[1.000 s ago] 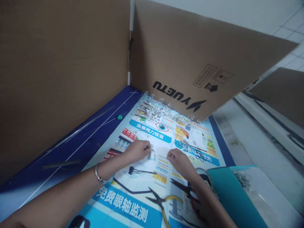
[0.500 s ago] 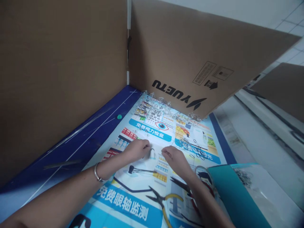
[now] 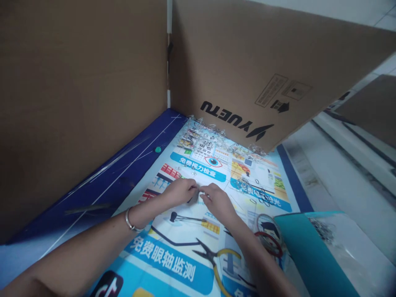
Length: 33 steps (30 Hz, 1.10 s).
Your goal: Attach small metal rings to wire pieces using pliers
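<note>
My left hand (image 3: 182, 191), with a bracelet (image 3: 132, 220) on its wrist, is closed in a pinch over the printed sheet. Thin bent wire (image 3: 194, 198) shows faintly below its fingertips, blurred and partly hidden. My right hand (image 3: 219, 203) has its thumb and forefinger pinched right beside the left fingertips; what lies between them is too small to make out. Below the hands lies a bundle of thin wires with a dark end (image 3: 173, 216). Yellow-handled pliers (image 3: 213, 255) rest nearer to me, beside my right forearm.
Cardboard walls (image 3: 86, 82) stand at left and back. Small clear pieces (image 3: 201, 134) are scattered along the back, and dark wire loops (image 3: 262, 196) lie at right. A teal box (image 3: 309, 247) holds metal pieces. Red and clear rings (image 3: 269, 241) sit beside it. A green piece (image 3: 158, 149) lies at left.
My right hand has moved left, so its fingertips now meet those of my left hand. The wire that hung in the gap between the hands is now mostly covered. The view has shifted slightly.
</note>
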Each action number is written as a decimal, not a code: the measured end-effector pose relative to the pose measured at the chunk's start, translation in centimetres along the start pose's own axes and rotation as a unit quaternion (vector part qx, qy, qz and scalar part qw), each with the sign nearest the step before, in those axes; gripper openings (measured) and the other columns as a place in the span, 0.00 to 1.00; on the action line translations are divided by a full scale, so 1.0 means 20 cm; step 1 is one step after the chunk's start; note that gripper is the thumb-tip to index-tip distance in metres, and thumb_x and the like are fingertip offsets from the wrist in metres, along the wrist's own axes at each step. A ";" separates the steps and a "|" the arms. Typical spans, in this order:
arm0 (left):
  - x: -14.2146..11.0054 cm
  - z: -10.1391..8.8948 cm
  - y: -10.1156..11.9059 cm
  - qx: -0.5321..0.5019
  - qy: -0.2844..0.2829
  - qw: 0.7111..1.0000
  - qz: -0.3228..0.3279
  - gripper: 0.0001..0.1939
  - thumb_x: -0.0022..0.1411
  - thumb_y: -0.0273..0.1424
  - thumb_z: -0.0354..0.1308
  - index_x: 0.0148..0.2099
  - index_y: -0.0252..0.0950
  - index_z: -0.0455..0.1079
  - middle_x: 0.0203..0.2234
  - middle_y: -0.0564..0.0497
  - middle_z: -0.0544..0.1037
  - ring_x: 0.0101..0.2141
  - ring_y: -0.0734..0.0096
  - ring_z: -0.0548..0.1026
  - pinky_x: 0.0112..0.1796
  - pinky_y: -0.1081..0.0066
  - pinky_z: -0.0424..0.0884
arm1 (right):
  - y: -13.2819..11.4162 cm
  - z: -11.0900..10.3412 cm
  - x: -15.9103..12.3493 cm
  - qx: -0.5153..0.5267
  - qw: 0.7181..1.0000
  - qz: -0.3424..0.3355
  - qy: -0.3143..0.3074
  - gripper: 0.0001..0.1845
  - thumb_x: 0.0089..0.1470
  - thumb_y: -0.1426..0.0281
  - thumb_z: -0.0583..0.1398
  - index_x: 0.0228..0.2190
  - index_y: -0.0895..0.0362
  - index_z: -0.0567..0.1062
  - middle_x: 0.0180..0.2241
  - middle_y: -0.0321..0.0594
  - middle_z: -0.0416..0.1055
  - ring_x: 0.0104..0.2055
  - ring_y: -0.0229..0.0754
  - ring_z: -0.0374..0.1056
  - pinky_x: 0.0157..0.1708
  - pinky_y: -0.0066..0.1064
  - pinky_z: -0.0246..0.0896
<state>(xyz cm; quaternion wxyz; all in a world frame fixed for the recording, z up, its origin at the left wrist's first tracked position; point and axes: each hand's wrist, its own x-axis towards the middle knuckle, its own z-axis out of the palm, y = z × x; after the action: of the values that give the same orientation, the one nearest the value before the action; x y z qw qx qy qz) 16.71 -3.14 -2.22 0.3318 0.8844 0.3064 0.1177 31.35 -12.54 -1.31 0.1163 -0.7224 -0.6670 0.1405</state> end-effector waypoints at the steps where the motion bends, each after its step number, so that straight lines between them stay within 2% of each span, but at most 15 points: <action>1: 0.00 0.00 0.00 0.001 0.000 1.000 -0.001 0.10 0.55 0.28 0.47 0.30 0.36 0.71 0.23 0.52 0.75 0.26 0.71 0.70 0.26 0.76 0.58 | 0.00 0.00 0.00 -0.001 1.000 -0.001 0.002 0.13 0.52 0.71 0.54 0.41 0.51 0.71 0.34 0.37 0.65 0.37 0.37 0.63 0.37 0.25 0.55; 7: 0.01 -0.01 0.01 -0.023 -0.006 1.000 0.002 0.09 0.55 0.30 0.49 0.28 0.36 0.70 0.21 0.54 0.74 0.25 0.73 0.69 0.25 0.77 0.58 | 0.01 0.02 -0.02 0.002 1.000 -0.006 0.020 0.14 0.54 0.70 0.52 0.41 0.52 0.71 0.35 0.39 0.65 0.39 0.39 0.62 0.39 0.27 0.55; 11: 0.01 -0.07 0.03 -0.031 -0.071 0.997 0.014 0.09 0.54 0.30 0.50 0.31 0.37 0.71 0.19 0.56 0.72 0.23 0.74 0.68 0.24 0.77 0.56 | 0.02 0.04 -0.02 0.018 0.999 -0.020 0.042 0.14 0.53 0.70 0.52 0.41 0.53 0.71 0.34 0.39 0.65 0.37 0.39 0.62 0.38 0.26 0.55; 13: 0.02 -0.11 0.07 -0.026 -0.106 0.994 0.025 0.08 0.54 0.30 0.50 0.33 0.38 0.72 0.18 0.56 0.72 0.22 0.74 0.67 0.23 0.77 0.56 | 0.03 0.04 -0.01 0.019 0.999 -0.028 0.040 0.12 0.52 0.71 0.52 0.37 0.53 0.72 0.32 0.38 0.64 0.37 0.38 0.62 0.37 0.26 0.55; 16: 0.02 -0.18 0.15 0.014 -0.129 0.989 0.068 0.08 0.54 0.27 0.50 0.32 0.38 0.71 0.23 0.55 0.74 0.24 0.73 0.68 0.25 0.76 0.57 | 0.04 0.04 -0.01 0.011 0.999 -0.031 0.039 0.10 0.50 0.73 0.51 0.31 0.55 0.72 0.30 0.38 0.64 0.36 0.38 0.62 0.35 0.26 0.54; 18: -0.01 -0.22 0.20 0.061 -0.138 0.985 0.084 0.08 0.54 0.27 0.50 0.33 0.38 0.71 0.26 0.53 0.75 0.27 0.71 0.69 0.26 0.75 0.58 | 0.05 0.05 -0.01 0.010 0.999 -0.033 0.041 0.11 0.50 0.72 0.51 0.32 0.55 0.73 0.31 0.38 0.65 0.36 0.39 0.62 0.34 0.26 0.54; 21: -0.18 -0.25 0.26 0.164 -0.113 0.978 0.059 0.09 0.56 0.27 0.48 0.33 0.37 0.70 0.28 0.48 0.74 0.29 0.67 0.70 0.27 0.71 0.59 | 0.06 0.06 -0.01 0.031 0.997 -0.051 0.046 0.14 0.53 0.70 0.50 0.39 0.53 0.72 0.35 0.39 0.66 0.39 0.39 0.63 0.38 0.27 0.55; 24: -0.46 -0.24 0.28 0.240 -0.076 0.964 0.086 0.08 0.56 0.25 0.48 0.35 0.34 0.68 0.30 0.45 0.73 0.30 0.64 0.69 0.28 0.69 0.60 | 0.08 0.07 -0.01 0.042 0.996 -0.053 0.054 0.15 0.54 0.66 0.49 0.40 0.54 0.71 0.36 0.39 0.67 0.38 0.39 0.64 0.38 0.28 0.57; 26: -0.66 -0.20 0.27 0.251 -0.072 0.960 0.103 0.06 0.57 0.25 0.48 0.34 0.35 0.66 0.29 0.46 0.71 0.30 0.65 0.68 0.30 0.68 0.61 | 0.09 0.08 0.00 0.042 0.996 -0.063 0.057 0.16 0.54 0.66 0.48 0.40 0.53 0.71 0.37 0.39 0.67 0.38 0.40 0.64 0.38 0.29 0.58; 28: -0.81 -0.17 0.25 0.238 -0.060 0.966 0.085 0.05 0.57 0.25 0.49 0.34 0.35 0.66 0.32 0.46 0.71 0.33 0.66 0.67 0.32 0.68 0.63 | 0.10 0.09 0.00 0.034 0.995 -0.067 0.064 0.16 0.54 0.64 0.48 0.40 0.53 0.71 0.36 0.39 0.68 0.38 0.40 0.65 0.38 0.30 0.58; 31: -0.93 -0.10 0.18 0.250 0.022 0.968 0.015 0.08 0.58 0.23 0.47 0.38 0.35 0.65 0.38 0.46 0.70 0.37 0.65 0.66 0.37 0.66 0.62 | 0.11 0.10 0.01 0.021 0.995 -0.072 0.066 0.17 0.53 0.62 0.48 0.39 0.53 0.71 0.36 0.38 0.68 0.37 0.40 0.66 0.35 0.30 0.60; 33: -0.95 -0.06 0.13 0.247 0.043 0.968 -0.021 0.08 0.59 0.22 0.47 0.38 0.34 0.65 0.37 0.46 0.69 0.38 0.65 0.65 0.38 0.66 0.62 | 0.12 0.10 0.01 0.023 0.995 -0.072 0.064 0.17 0.54 0.61 0.47 0.39 0.52 0.71 0.36 0.38 0.68 0.37 0.40 0.66 0.36 0.30 0.60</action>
<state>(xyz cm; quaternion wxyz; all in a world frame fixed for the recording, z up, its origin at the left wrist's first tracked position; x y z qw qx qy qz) 2.49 -15.88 0.36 0.0923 0.9265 0.3581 0.0695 32.88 -12.49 -3.95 0.1848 -0.6775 -0.7049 0.1002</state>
